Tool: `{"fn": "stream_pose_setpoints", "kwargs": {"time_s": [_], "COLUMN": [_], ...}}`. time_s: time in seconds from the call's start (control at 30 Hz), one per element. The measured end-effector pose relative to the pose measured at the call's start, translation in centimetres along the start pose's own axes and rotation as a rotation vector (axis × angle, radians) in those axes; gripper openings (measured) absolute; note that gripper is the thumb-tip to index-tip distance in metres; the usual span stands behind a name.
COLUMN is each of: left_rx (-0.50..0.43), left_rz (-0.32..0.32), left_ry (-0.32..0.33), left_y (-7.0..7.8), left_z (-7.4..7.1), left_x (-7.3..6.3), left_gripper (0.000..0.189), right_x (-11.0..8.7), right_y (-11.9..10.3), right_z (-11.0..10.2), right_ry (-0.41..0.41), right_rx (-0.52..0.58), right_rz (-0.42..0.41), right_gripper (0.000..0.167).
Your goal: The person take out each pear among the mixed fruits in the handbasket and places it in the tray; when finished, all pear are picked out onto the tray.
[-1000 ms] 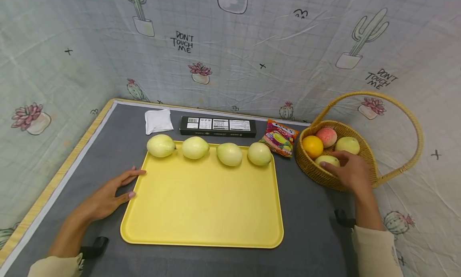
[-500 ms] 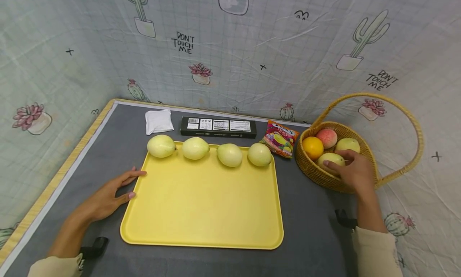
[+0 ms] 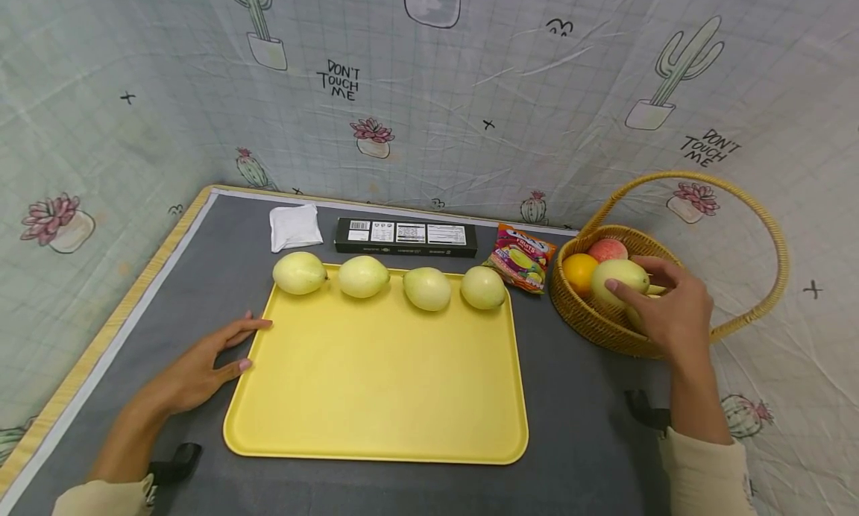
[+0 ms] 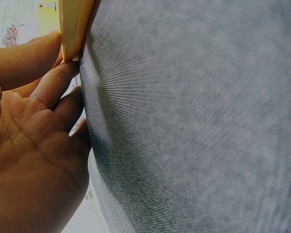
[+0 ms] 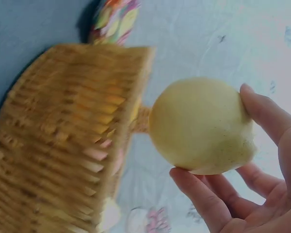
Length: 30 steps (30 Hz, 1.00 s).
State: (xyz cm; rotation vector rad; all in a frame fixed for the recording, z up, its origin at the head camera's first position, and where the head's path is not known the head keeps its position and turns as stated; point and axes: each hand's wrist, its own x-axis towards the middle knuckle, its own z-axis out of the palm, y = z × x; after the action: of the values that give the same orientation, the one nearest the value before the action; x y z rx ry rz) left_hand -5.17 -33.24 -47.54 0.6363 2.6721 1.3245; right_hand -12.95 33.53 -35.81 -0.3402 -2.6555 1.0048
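In the head view my right hand [image 3: 674,307] holds a pale yellow-green fruit [image 3: 619,281] between thumb and fingers, raised above the wicker basket [image 3: 593,326]. The right wrist view shows this rounded fruit [image 5: 201,126], with a small nub at one end, apart from the basket wall [image 5: 63,145]. At the left edge of the yellow tray [image 3: 376,382] lies my left hand [image 3: 191,374], its thumb and index finger touching the rim. The left wrist view has the fingers against the tray edge [image 4: 72,29] and grey cloth. Several like fruits, among them one at the left [image 3: 300,272], line the tray's far edge.
An orange [image 3: 579,272], a peach [image 3: 608,249] and partly hidden pale fruit sit in the basket, whose tall handle [image 3: 772,233] arches to the right. Behind the tray lie a white packet [image 3: 295,227], a black box [image 3: 406,236] and a colourful snack bag [image 3: 521,256].
My right hand has taken hold of the pale fruit in the basket and lifted it up above the other fruits. The left hand has stayed in place.
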Motion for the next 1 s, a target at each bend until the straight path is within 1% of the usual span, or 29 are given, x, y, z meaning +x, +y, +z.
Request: {"fn": "stream_pose_setpoints", "kwargs": {"time_s": [0.13, 0.3, 0.43, 0.57, 0.67, 0.8, 1.0], "left_rx": [-0.007, -0.015, -0.001, 0.005, 0.003, 0.004, -0.001], "left_rz": [0.003, 0.008, 0.004, -0.002, -0.006, -0.012, 0.005], "left_ry": [0.003, 0.008, 0.01, 0.007, 0.005, 0.002, 0.008], "left_y": [0.0, 0.0, -0.1, -0.2, -0.2, -0.1, 0.0], "left_z": [0.1, 0.1, 0.1, 0.0, 0.0, 0.0, 0.0], "left_x": [0.0, 0.0, 0.0, 0.0, 0.0, 0.0, 0.1], "left_gripper": [0.058, 0.057, 0.058, 0.058, 0.058, 0.059, 0.058], "right_x": [-0.5, -1.3, -1.9, -2.3, -2.4, -2.6, -3.2], "right_y": [-1.8, -4.2, -5.8, -7.1, -8.0, -9.3, -11.6], "right_z": [-0.1, 0.1, 0.7, 1.7, 2.4, 3.4, 5.0], "right_ry": [0.007, -0.037, -0.041, -0.038, -0.076, -0.135, -0.183], "right_rx": [0.045, 0.11, 0.115, 0.118, 0.156, 0.188, 0.214], "right_rz": [-0.003, -0.034, -0.099, -0.19, -0.239, -0.267, -0.324], "right_gripper": [0.062, 0.06, 0.056, 0.053, 0.054, 0.054, 0.053]}}
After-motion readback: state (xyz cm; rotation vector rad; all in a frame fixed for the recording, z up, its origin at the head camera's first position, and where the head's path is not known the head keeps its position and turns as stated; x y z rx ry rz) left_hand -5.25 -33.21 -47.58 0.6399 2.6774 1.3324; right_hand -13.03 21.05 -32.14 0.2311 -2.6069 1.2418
